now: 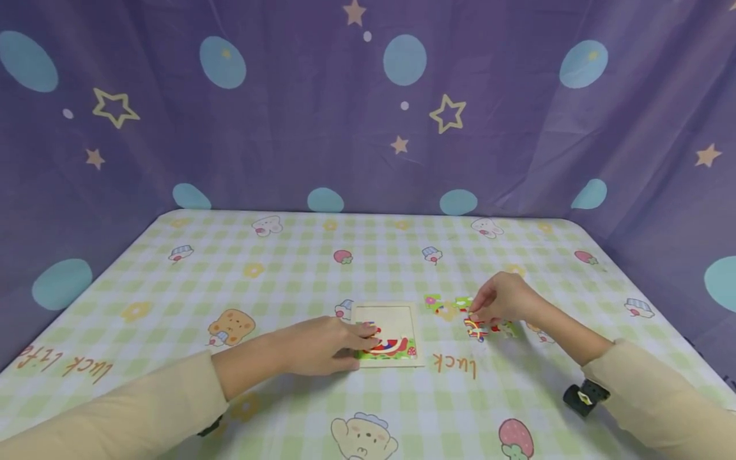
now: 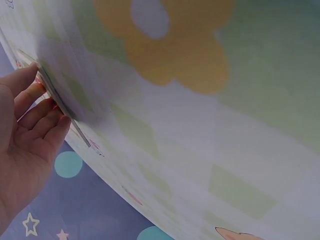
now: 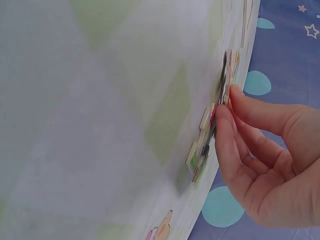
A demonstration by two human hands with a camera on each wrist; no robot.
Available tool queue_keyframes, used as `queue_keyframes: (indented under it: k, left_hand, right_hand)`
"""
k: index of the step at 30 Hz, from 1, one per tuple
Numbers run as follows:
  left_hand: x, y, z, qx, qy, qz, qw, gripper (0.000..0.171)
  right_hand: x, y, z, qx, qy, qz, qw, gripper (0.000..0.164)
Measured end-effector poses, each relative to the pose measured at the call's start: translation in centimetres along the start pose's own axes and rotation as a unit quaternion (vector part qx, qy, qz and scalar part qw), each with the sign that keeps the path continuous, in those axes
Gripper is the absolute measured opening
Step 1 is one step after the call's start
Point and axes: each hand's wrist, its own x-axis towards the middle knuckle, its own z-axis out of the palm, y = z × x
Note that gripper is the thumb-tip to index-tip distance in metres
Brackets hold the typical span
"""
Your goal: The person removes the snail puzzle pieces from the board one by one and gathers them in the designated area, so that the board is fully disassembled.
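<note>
Frame (image 1: 393, 363) is filled only nearside, touched by spread left hand (image 1: 323, 345); piece (image 1: 475, 331) is pinched by right hand (image 1: 506, 298), other pieces (image 1: 432, 301) unplaced.

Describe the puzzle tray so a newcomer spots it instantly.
Start with the green-checked tablecloth. Near its middle lies a square puzzle tray, the left hand touching its left side. Unlike the loose puzzle pieces to its right, it has a pale rim and a bare far area.
</note>
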Motion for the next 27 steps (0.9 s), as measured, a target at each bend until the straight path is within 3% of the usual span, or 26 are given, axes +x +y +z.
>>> queue_keyframes:
  k: [18, 27]
  left_hand:
    - [0.1, -0.1, -0.4, 0.008, 0.005, -0.002, 1.0, 0.041]
    - [-0.2, 0.2, 0.0, -0.005, -0.001, -0.006, 1.0, 0.042]
  right_hand:
    - [0.3, -0.5, -0.6, -0.01, 0.011, 0.01, 1.0, 0.011]
    - [1.1, -2.3, 0.6, -0.004, 0.027, -0.031, 0.999, 0.015]
